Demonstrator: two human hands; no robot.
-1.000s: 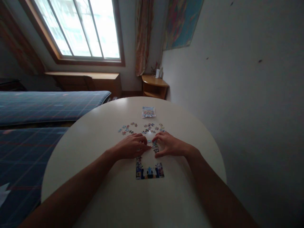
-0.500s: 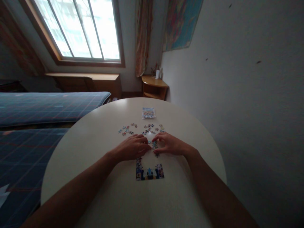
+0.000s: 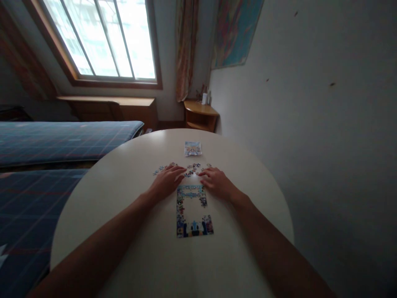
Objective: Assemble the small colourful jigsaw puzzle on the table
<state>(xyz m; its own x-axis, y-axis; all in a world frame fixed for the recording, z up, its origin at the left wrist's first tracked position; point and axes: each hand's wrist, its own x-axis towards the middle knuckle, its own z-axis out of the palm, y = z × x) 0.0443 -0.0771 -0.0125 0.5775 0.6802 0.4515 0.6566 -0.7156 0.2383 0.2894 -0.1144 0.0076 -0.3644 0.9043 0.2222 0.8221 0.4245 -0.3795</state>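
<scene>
A partly assembled jigsaw puzzle [image 3: 180,210] lies flat on the round table in front of me. Its border has a gap on the right side and its middle shows bare table. Beyond it are loose puzzle pieces [image 3: 194,167], some covered by my hands. My left hand [image 3: 167,180] rests over the left-hand pieces, fingers stretched out and nothing seen in them. On the other side my right hand [image 3: 218,182] lies beside the puzzle's top right corner, its fingers apart and pointing at the loose pieces, holding nothing that I can see.
A small printed packet [image 3: 192,148] lies toward the far side of the white round table [image 3: 130,248]. Beds with blue plaid covers [image 3: 62,140] stand to the left. A wall [image 3: 325,145] runs along the right, and a corner shelf [image 3: 201,108] stands behind.
Both hands have moved away from the puzzle's upper part toward the loose pieces, the left one up and leftward. The puzzle's top and left edges have come into view.
</scene>
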